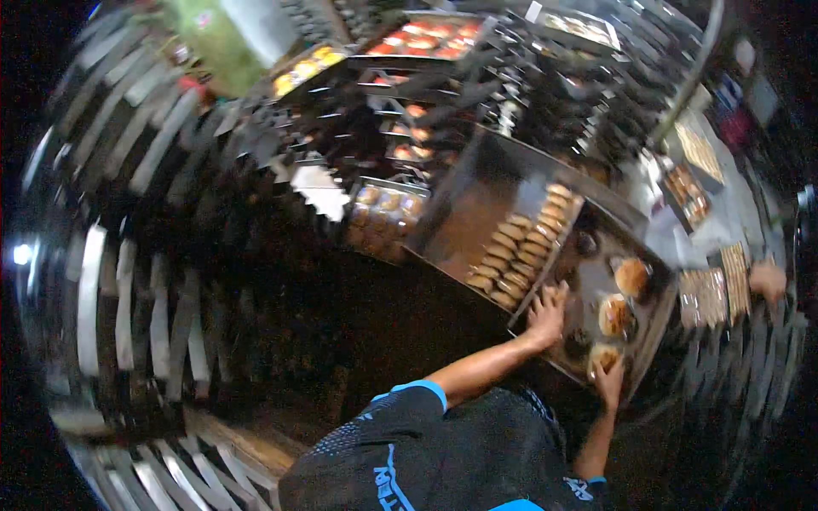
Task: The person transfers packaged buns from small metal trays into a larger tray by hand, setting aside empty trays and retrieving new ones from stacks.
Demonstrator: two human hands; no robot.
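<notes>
My left hand [547,313] rests at the near left edge of a dark metal baking tray [578,319], its fingers apart and nothing visible in them. On the same tray, my right hand [608,378] has its fingers around a round baked bun [602,358] at the near right. Two more browned buns, a middle one [615,315] and a far one [632,277], sit in a line beyond it. To the left, a second tray [454,217] holds rows of golden buns [514,255] standing on edge and packed close together. Motion blur softens the finger contacts.
Packed baked goods [386,211] lie left of the trays. Farther off are a tray of red-topped items [425,38] and yellow items [310,69]. At right, packs of stick-shaped goods [703,297] lie near another person's hand [767,281]. A pole [690,83] rises behind.
</notes>
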